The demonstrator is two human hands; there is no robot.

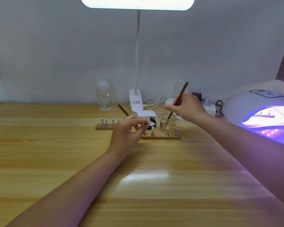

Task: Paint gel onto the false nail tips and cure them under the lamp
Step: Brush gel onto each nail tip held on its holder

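Note:
My left hand [127,134] pinches a small stand with a white nail tip [148,121] on it, held above the table. My right hand [188,106] grips a brown brush [180,95], whose lower end dips into a small glass jar [168,122]. A wooden strip [161,137] in front of the jar carries several metal stands with nail tips. A second wooden strip [103,127] to the left carries several more. The curing lamp [259,108] glows purple at the right. A black pot of gel [152,124] sits partly hidden behind my left fingers.
A white clip desk lamp [135,102] stands at the back with its lit head overhead. A clear bottle [104,95] stands left of it. Cables and a power strip [208,108] lie behind the jar. A second brush [123,110] lies near the lamp's base.

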